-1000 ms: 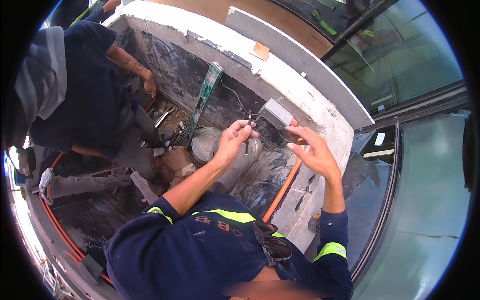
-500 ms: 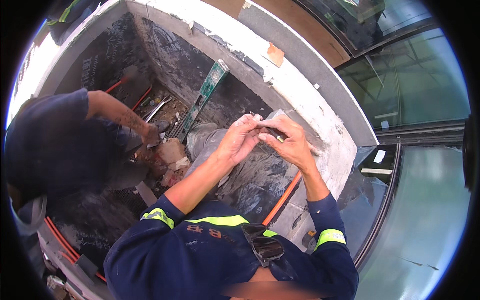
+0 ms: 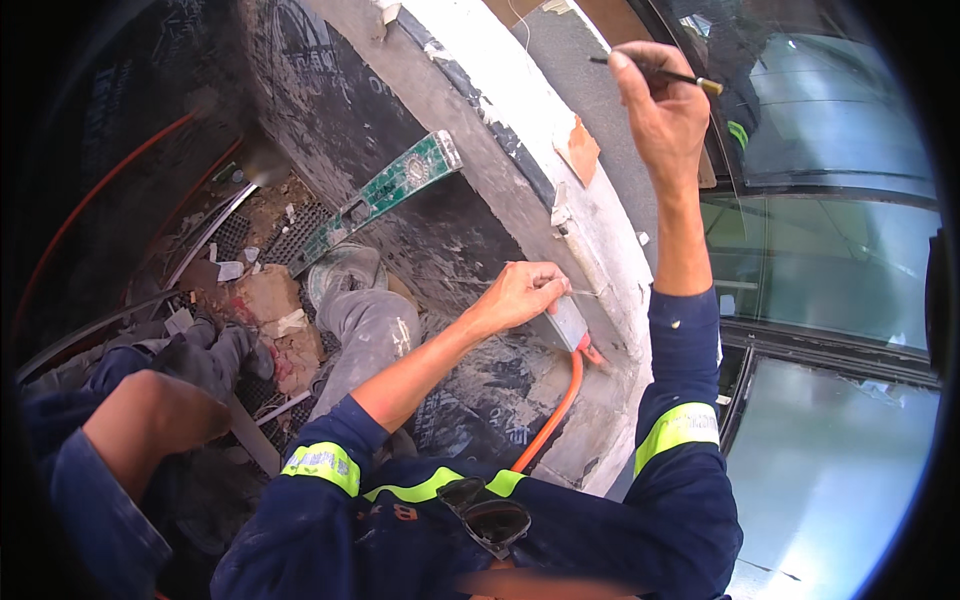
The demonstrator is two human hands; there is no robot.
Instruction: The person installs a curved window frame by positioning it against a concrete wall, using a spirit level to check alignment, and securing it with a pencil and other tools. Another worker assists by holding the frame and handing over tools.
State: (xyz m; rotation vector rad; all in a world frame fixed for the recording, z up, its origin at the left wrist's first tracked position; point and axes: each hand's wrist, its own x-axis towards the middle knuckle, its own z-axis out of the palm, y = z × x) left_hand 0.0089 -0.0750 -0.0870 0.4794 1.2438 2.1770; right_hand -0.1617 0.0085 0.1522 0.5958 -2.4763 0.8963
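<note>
My right hand [image 3: 668, 120] is raised over the wall's far right side, its fingers closed around a dark pencil [image 3: 682, 77] with a yellowish end. Lower down, my left hand [image 3: 520, 293] rests at the top of a grey box [image 3: 568, 322] set against the inner wall, with its thumb and fingers pinched together. A thin pale line shows beside these fingers; whether they hold it is unclear. An orange conduit [image 3: 562, 410] joins the box's lower end through a red fitting [image 3: 590, 350].
A green spirit level [image 3: 385, 190] leans against the dark-coated wall. Rubble, a broken block [image 3: 270, 300] and black grid mats litter the floor. At left, a co-worker's arm [image 3: 155, 425] is close by. Glass panels [image 3: 840, 470] stand on the right beyond the white wall top [image 3: 530, 85].
My hands have parted: the right has risen up and away with the pencil, while the left has moved down to the grey box. The view has shifted, and the co-worker's arm sits lower.
</note>
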